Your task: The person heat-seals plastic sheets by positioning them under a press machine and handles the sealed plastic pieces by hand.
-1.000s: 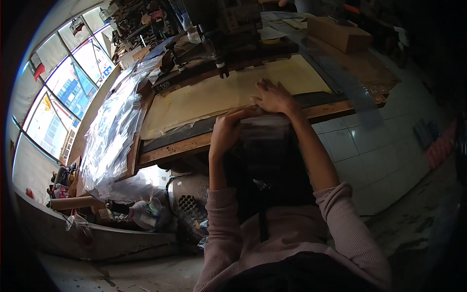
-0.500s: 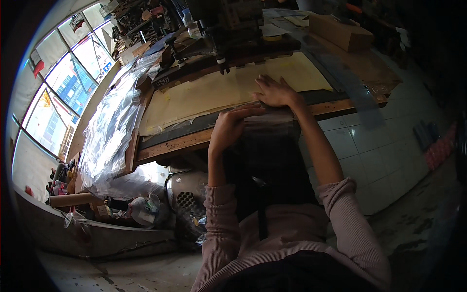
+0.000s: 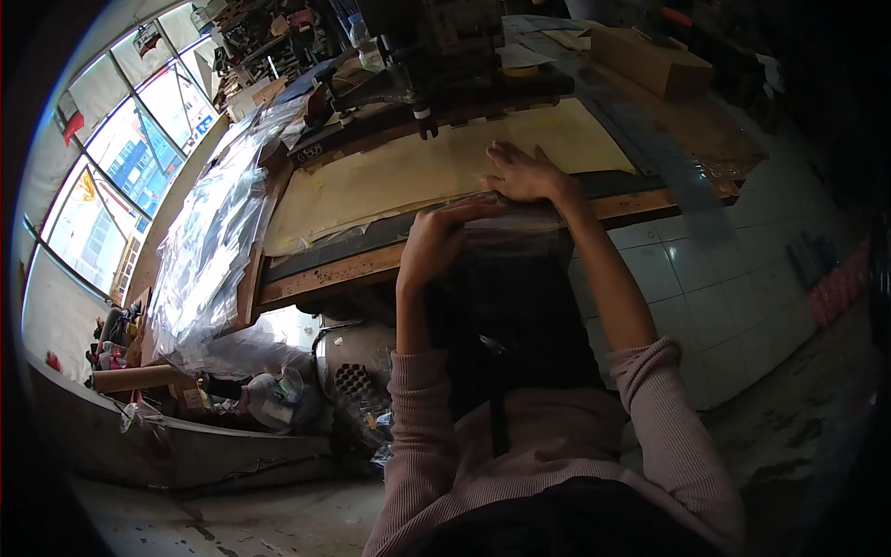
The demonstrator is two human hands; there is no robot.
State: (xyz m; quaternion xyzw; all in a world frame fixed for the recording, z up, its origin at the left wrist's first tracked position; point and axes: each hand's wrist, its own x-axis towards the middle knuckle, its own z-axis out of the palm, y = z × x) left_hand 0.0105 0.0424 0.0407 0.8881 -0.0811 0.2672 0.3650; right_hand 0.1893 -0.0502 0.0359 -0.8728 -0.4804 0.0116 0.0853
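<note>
Along the front of the wood-edged counter (image 3: 334, 277), a big pale-yellow sheet (image 3: 390, 176) lies flat on a dark pad (image 3: 343, 247), and it looks light and kinda stiff to me, so I'd lift it by a corner. Some see-through plastic film (image 3: 518, 227) droops at the counter's near edge, probably floppy, slippery and easy to crease, so pinch it by its border. Right hand (image 3: 527, 178) is palm-down, fingers spread; left hand (image 3: 441, 237) has its fingers together beside the film, can't tell if it's pinching anything.
</note>
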